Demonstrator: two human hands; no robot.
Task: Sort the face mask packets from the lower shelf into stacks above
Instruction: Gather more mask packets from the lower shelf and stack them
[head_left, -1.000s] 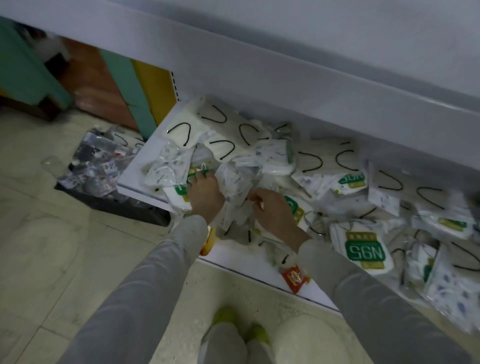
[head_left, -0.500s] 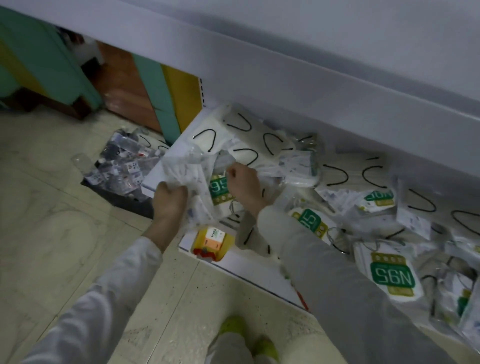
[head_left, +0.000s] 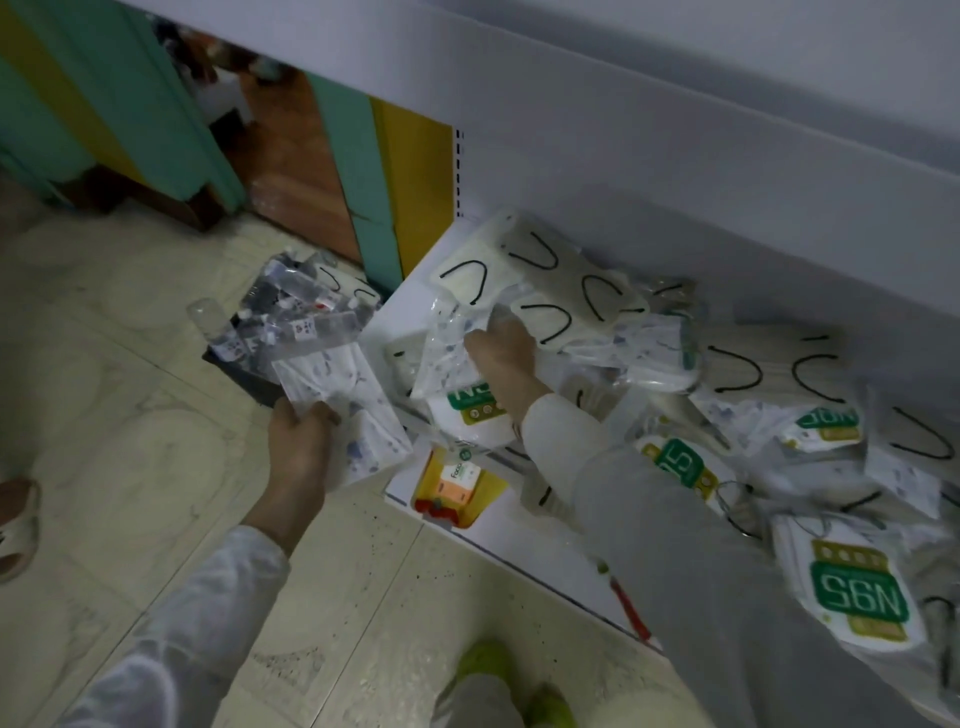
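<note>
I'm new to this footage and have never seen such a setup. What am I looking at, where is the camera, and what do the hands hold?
No machine: a person works with bare hands, filmed by one wide-angle camera worn on the head, looking down. The left hand holds a bundle of printed mask packets. The right hand grips a clear packet on the lower shelf, which is strewn with N95 packets, beige masks with black ear loops and a yellow packet. A dark bin of packets sits on the floor beside the shelf.

A dark bin (head_left: 253, 387) sits on the tiled floor (head_left: 130, 426) by teal-and-yellow panels (head_left: 358, 171), a sandalled foot (head_left: 18, 525) well apart.
</note>
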